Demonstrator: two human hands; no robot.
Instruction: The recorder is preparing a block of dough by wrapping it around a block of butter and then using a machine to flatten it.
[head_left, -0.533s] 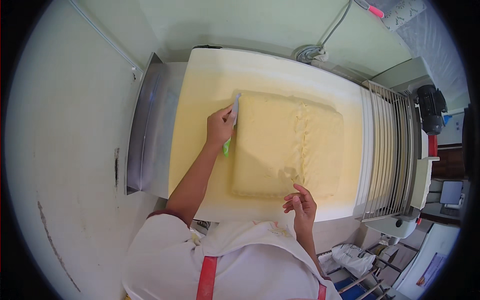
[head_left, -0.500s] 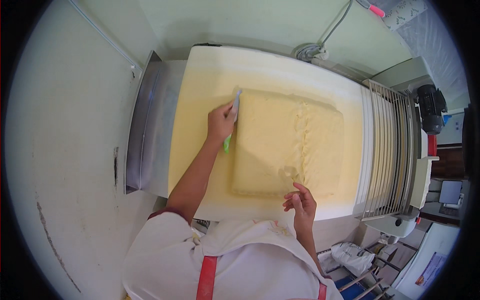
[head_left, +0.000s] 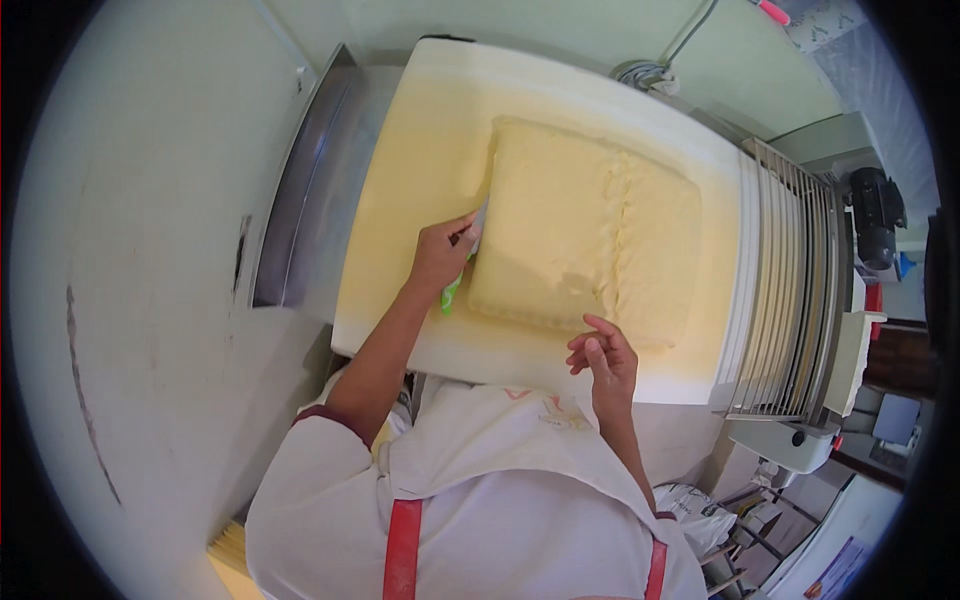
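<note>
A thick, pale yellow dough slab [head_left: 550,220], with a rough seam [head_left: 621,225] running across its right part, lies on the flour-dusted worktable. My left hand [head_left: 443,255] is closed round a slim knife [head_left: 449,296] with a green end; its pale blade part lies along the slab's left edge, mostly covered by my fingers and the dough. Above the slab's near edge, right of its middle, hovers my right hand [head_left: 606,359], fingers loosely curled and apart, holding nothing.
The white table surface [head_left: 400,180] carries yellow flour around the dough. A metal wire guard [head_left: 790,280] and a dark motor [head_left: 877,215] stand at the right. A metal panel [head_left: 305,190] borders the left. A coiled cable [head_left: 643,75] lies at the back.
My left hand has drawn the knife nearer along the slab's left edge. My right hand stays near the slab's front edge. The whole view has shifted and tilted slightly.
</note>
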